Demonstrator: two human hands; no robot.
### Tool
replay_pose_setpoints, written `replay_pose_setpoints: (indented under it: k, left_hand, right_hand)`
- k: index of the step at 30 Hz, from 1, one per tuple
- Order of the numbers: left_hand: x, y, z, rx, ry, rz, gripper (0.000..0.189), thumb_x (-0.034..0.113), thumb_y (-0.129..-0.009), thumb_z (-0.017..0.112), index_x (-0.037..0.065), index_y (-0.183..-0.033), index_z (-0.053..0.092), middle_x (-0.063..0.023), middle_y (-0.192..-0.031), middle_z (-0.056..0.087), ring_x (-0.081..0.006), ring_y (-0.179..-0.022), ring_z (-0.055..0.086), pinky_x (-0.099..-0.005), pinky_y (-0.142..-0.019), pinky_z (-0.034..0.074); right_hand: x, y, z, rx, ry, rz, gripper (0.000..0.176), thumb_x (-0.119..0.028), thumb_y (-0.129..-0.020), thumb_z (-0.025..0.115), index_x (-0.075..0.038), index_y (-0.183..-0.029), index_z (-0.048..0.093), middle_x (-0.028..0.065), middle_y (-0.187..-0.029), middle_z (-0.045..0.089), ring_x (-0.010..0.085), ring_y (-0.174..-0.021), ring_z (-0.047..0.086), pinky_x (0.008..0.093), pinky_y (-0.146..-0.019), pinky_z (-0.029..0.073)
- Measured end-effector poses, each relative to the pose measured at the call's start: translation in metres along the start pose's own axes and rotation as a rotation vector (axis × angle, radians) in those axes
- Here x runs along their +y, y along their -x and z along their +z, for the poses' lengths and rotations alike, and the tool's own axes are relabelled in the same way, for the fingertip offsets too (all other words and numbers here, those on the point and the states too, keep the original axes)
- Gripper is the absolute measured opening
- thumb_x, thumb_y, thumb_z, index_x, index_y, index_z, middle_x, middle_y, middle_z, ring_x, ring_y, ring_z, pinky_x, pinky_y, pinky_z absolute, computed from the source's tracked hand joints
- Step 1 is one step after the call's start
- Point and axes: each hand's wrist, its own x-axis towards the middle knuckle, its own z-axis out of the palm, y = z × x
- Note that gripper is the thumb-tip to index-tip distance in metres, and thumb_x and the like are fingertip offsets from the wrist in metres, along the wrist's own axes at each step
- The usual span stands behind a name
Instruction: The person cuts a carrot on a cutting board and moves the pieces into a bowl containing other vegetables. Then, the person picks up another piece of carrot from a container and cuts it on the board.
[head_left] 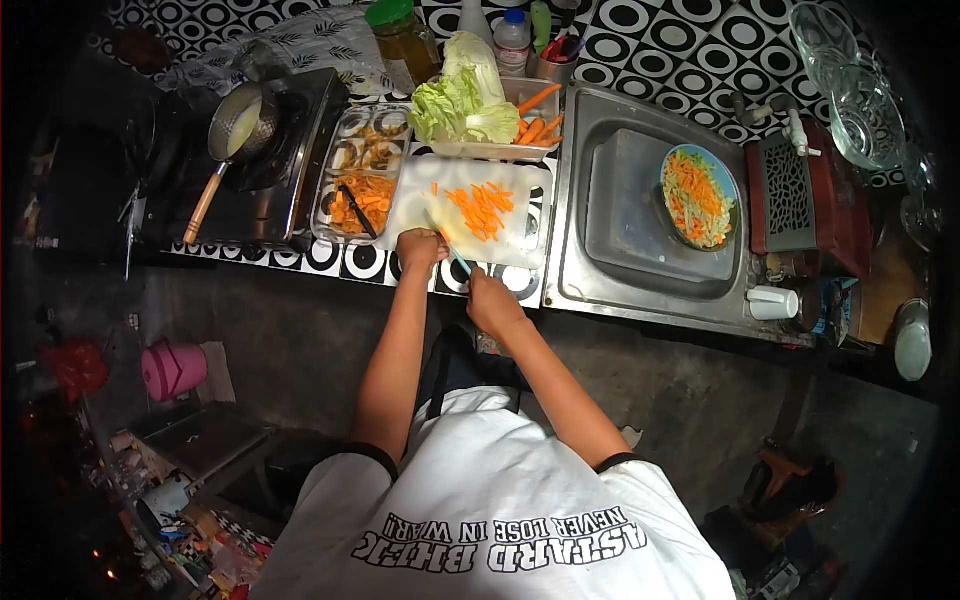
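My left hand (422,250) is at the front edge of the translucent cutting board (415,205), its fingers closed on a small piece of carrot (444,235) that is mostly hidden. In my right hand (492,302) is a knife (460,262) with a pale blue handle, its blade pointing away and to the left, close to the left fingers. Carrot sticks (482,210) lie in a loose pile on the board, beyond and to the right of the blade.
Left of the board, a divided tray (372,150) holds orange food. Behind it, lettuce (465,105) and whole carrots (540,130) fill a container. A saucepan (243,125) sits on the stove. To the right, a bowl of shredded vegetables (698,195) stands at the sink (575,250).
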Motion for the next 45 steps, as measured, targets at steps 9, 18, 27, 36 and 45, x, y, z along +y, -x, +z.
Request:
replay_pose_setpoints:
  k: [9, 18, 27, 36, 45]
  left_hand:
    - [-0.004, -0.008, 0.001, 0.020, 0.008, 0.000, 0.016, -0.010, -0.081, 0.049, -0.002, -0.069, 0.057, -0.0116, -0.068, 0.062, -0.0175, -0.052, 0.061, -0.0287, -0.047, 0.055]
    - [0.009, 0.006, 0.004, 0.066, -0.047, -0.011, 0.017, -0.008, -0.081, 0.048, -0.002, -0.067, 0.057, -0.0119, -0.066, 0.063, -0.0178, -0.051, 0.062, -0.0272, -0.045, 0.053]
    - [0.010, 0.008, 0.002, 0.064, -0.107, 0.015, 0.019, -0.008, -0.081, 0.049, 0.000, -0.065, 0.056, -0.0112, -0.065, 0.063, -0.0172, -0.052, 0.063, -0.0273, -0.045, 0.053]
    - [0.004, -0.002, -0.001, 0.025, -0.092, 0.015, 0.018, -0.007, -0.082, 0.048, -0.001, -0.066, 0.056, -0.0120, -0.066, 0.063, -0.0180, -0.053, 0.063, -0.0284, -0.047, 0.055]
    - [0.003, -0.006, -0.003, -0.008, -0.106, -0.002, 0.016, -0.008, -0.082, 0.047, -0.002, -0.070, 0.057, -0.0121, -0.070, 0.065, -0.0182, -0.053, 0.063, -0.0282, -0.047, 0.054]
  right_hand:
    - [0.003, -0.009, 0.003, -0.069, 0.054, 0.072, 0.019, -0.003, -0.081, 0.054, 0.008, -0.095, 0.048, 0.0292, -0.082, 0.065, 0.0421, -0.080, 0.066, 0.0478, -0.073, 0.053]
    - [-0.008, -0.008, -0.006, -0.119, 0.049, 0.103, 0.020, -0.004, -0.082, 0.051, 0.010, -0.096, 0.048, 0.0322, -0.085, 0.064, 0.0454, -0.083, 0.064, 0.0495, -0.074, 0.052]
    - [-0.006, -0.010, -0.003, -0.138, 0.044, 0.135, 0.022, -0.003, -0.081, 0.052, 0.011, -0.098, 0.047, 0.0329, -0.085, 0.063, 0.0458, -0.083, 0.064, 0.0495, -0.075, 0.052]
    - [-0.003, -0.009, -0.001, -0.175, 0.060, 0.134, 0.027, -0.006, -0.081, 0.056, 0.009, -0.101, 0.045, 0.0311, -0.087, 0.065, 0.0434, -0.086, 0.066, 0.0478, -0.077, 0.053]
    - [0.007, -0.007, 0.005, -0.115, -0.027, 0.145, 0.022, -0.007, -0.083, 0.054, 0.008, -0.097, 0.046, 0.0317, -0.081, 0.063, 0.0467, -0.083, 0.063, 0.0505, -0.075, 0.050]
